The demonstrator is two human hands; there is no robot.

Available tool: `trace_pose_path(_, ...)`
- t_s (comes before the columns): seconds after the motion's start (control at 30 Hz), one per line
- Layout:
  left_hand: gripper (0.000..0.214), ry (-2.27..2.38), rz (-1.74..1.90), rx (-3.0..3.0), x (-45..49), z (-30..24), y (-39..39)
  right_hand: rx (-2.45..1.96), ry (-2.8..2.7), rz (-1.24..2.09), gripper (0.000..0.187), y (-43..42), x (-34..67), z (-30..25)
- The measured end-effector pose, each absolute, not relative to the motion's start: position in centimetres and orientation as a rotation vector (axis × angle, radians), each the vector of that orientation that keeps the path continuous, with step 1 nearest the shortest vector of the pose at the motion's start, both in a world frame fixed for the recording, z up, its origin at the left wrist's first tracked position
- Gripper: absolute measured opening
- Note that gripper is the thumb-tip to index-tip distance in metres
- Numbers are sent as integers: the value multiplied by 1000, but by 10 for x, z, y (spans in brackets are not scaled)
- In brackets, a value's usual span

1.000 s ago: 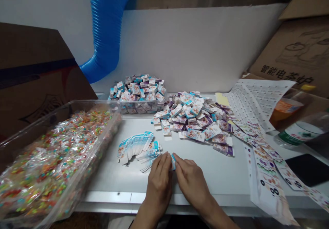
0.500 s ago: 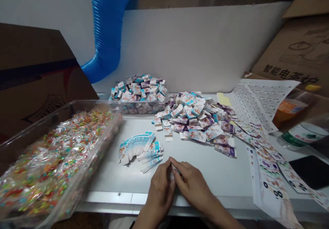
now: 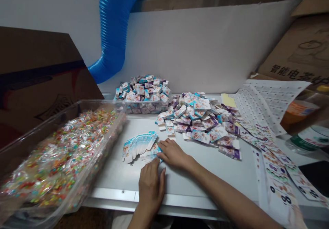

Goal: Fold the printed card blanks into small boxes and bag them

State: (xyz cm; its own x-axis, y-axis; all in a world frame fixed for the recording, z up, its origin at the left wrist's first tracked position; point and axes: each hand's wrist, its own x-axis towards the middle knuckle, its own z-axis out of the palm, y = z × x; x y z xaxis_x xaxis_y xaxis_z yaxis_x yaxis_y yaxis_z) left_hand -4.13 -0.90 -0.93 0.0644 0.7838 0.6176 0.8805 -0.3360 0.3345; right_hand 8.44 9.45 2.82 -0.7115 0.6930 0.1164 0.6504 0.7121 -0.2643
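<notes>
My right hand (image 3: pixel 173 153) lies on a small stack of flat blue-and-white card box blanks (image 3: pixel 151 154), its fingertips at the stack's right edge. Just in front of that stack, my left hand (image 3: pixel 151 184) rests on the white table (image 3: pixel 123 182), fingers pointing up toward the blanks, with nothing visible in it. A fanned row of similar blanks (image 3: pixel 140 145) lies left of the stack, apart from both hands. Beyond my right fingers spreads a loose pile of folded printed boxes (image 3: pixel 197 119).
A transparent bin of wrapped colourful sweets (image 3: pixel 59 157) fills the left side. A tray of small boxes (image 3: pixel 142 95) stands at the back. Printed card sheets (image 3: pixel 267 102) lie at right, near a bottle (image 3: pixel 304 143). A blue ribbed hose (image 3: pixel 114 33) hangs behind.
My hands have parted. The right hand has moved left onto the stack, and the left has dropped toward the table edge. The small blue-and-white piece held between them no longer shows there.
</notes>
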Motion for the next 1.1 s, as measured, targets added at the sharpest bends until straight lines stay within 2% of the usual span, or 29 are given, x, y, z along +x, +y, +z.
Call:
trace_pose_path(0.1, 29, -1752, -1025, -2204, -50, -14, -14, -1057, -2787, -26, 33, 84, 82, 27)
trace_pose_path(0.23, 25, -1756, -973, -2207, -57, -17, -16, -857, -2822, -306, 14, 75, 89, 24)
trace_pose_path(0.33, 24, -1756, -979, -2200, -58, -16, -16, -776, -2759, -377, 17, 75, 94, 24)
trace_pose_path(0.53, 31, -1673, -1075, -1970, -51, -5, -14, -819, -2695, -294, 14, 68, 109, 46)
trace_pose_path(0.63, 40, -1564, -1011, -1928, -46, 9, -4, -918, -2618, -21, 17, 60, 118, 64)
trace_pose_path(0.77, 41, -1452, -938, -2158, -42, 26, 11, -1045, -2343, 746, 26, 54, 128, 80)
trace_pose_path(0.87, 45, -1450, -889, -2317, -41, 36, 13, -1015, -2088, 1181, 26, 53, 137, 84)
trace_pose_path(0.97, 49, -1435, -812, -2468, -39, 43, 9, -944, -1955, 1397, 28, 51, 145, 87)
trace_pose_path(1.1, 50, -1416, -743, -2582, -36, 51, 6, -919, -1916, 1486, 32, 47, 152, 87)
